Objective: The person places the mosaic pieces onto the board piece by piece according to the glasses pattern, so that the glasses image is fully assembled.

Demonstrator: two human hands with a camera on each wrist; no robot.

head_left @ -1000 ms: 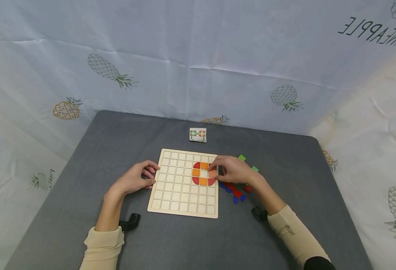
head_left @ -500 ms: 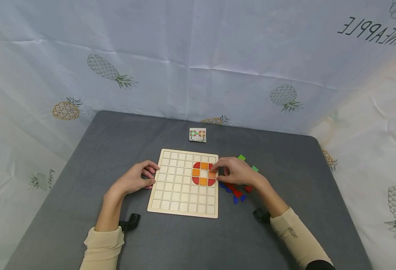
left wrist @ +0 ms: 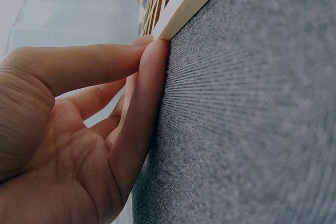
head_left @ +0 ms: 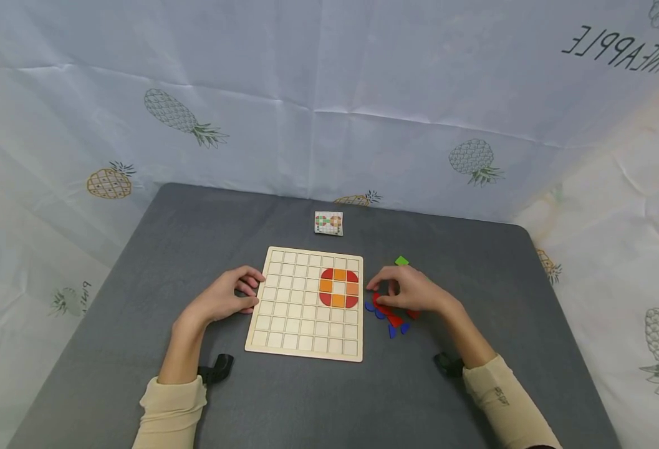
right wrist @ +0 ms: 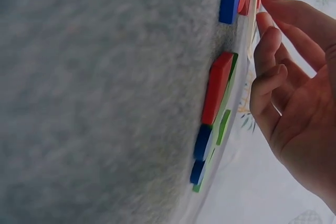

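Observation:
Flat on the grey table lies a pale wooden grid board (head_left: 304,312), with a ring of red and orange pieces (head_left: 326,285) around one bare cell near its right side. My left hand (head_left: 225,296) touches the board's left edge with its thumb and fingertips set apart; the left wrist view shows the left hand (left wrist: 100,124) against the wooden edge (left wrist: 194,6). Just right of the board, my right hand (head_left: 413,290) hovers over loose red pieces (head_left: 394,320), thumb and forefinger apart. In the right wrist view nothing shows between the right hand's fingers (right wrist: 270,38).
Blue pieces (head_left: 392,332) lie beside the red ones, and a green piece (head_left: 401,260) lies behind my right hand. A small printed card (head_left: 328,223) stands beyond the board. Behind the table (head_left: 239,218) hangs a pineapple-print cloth (head_left: 262,149).
My right hand has let go of the orange piece, which lies in the ring's right side, and has moved right, off the board to the loose pieces. My left hand has stayed in place.

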